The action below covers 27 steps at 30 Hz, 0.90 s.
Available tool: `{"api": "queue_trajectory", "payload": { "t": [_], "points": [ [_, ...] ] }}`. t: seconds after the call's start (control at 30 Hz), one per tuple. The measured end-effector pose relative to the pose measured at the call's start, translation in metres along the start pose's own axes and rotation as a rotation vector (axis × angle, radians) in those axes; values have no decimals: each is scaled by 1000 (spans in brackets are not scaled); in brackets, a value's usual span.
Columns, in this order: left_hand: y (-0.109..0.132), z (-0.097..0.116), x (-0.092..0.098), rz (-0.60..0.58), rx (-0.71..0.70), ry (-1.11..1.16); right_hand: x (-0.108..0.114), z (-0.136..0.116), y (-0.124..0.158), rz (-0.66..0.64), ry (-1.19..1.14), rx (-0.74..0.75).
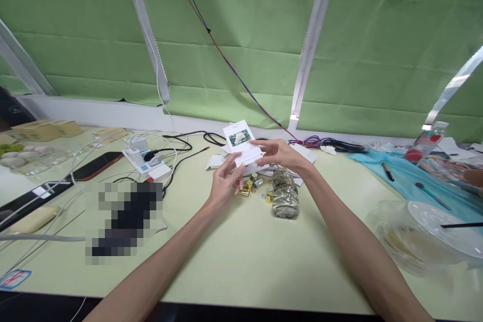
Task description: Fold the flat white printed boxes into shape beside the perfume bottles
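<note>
Between my two hands is a white card (pixel 239 137) printed with a picture of white flowers, tilted up above the table. My left hand (pixel 223 181) grips its lower left edge between thumb and fingers. On the right side, my right hand (pixel 281 154) pinches the card's edge. Below my hands lie several gold and silver bottle caps (pixel 245 192). Clear glass bottles (pixel 286 204) stand or lie close together in a row under my right wrist. Flattened white paper pieces (pixel 216 162) are partly hidden behind my hands.
To the left are a power strip (pixel 145 163) with tangled cables, a phone (pixel 98 165) and a blurred-out dark item (pixel 130 219). At right, a plastic-wrapped bowl (pixel 418 236), a blue plastic sheet (pixel 400 173) and a bottle (pixel 428 142). Green blinds (pixel 234 75) hang behind.
</note>
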State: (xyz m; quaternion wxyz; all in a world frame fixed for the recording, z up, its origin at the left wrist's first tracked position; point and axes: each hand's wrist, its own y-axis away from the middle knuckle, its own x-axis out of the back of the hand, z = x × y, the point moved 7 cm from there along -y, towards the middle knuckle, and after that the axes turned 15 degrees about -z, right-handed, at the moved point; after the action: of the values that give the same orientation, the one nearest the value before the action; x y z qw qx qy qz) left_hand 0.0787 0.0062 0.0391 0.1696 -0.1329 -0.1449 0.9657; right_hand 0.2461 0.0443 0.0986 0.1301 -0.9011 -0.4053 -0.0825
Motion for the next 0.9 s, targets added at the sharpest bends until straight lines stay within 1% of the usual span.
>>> {"api": "queue_trajectory", "payload": {
  "t": [0.17, 0.47, 0.73, 0.9],
  "points": [
    [0, 0, 0, 14, -5, -3, -2, -1, 0, 31, -57, -46],
    [0, -1, 1, 15, -3, -13, -2, 1, -1, 23, -62, -16],
    [-1, -1, 4, 4, -22, -34, 1, 6, -1, 5, 21, 0],
    [-1, 0, 5, 4, -22, -43, -3, 0, -1, 52, 81, 12]
  ]
}}
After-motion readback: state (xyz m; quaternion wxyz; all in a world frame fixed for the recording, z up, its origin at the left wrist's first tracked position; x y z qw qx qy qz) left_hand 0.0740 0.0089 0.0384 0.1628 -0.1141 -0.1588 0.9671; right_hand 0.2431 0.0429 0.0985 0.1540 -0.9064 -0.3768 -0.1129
